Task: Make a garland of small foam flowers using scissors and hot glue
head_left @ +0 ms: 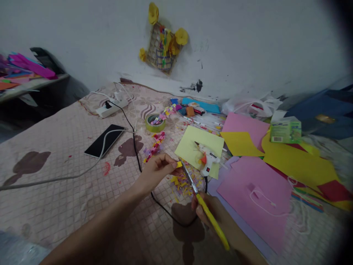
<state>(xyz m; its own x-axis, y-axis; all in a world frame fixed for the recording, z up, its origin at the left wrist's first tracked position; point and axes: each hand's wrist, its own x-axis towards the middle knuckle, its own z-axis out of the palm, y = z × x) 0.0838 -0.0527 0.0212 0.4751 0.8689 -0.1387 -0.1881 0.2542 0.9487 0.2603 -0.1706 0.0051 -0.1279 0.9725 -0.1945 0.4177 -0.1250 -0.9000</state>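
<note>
My left hand (158,169) pinches a small piece of yellow paper (179,164) between thumb and fingertips. A pair of scissors with yellow handles (211,215) is gripped in my right hand (208,209), its metal blades pointing up and left to the yellow piece. Whether the blades touch the paper I cannot tell. Beneath the blades lies a heap of small yellow and purple paper cuttings (183,184). Just beyond them a white glue gun (209,161) rests on a pale yellow sheet (186,141). Strips of pink, red and yellow paper bits (154,146) lie beyond my left hand.
A roll of tape (154,127), a dark-screened phone (106,140) and a power strip (113,108) are on the patterned cloth. A black cord (135,147) loops under my arms. On the right spread pink sheets (253,195), yellow sheets (298,158) and a green box (286,130).
</note>
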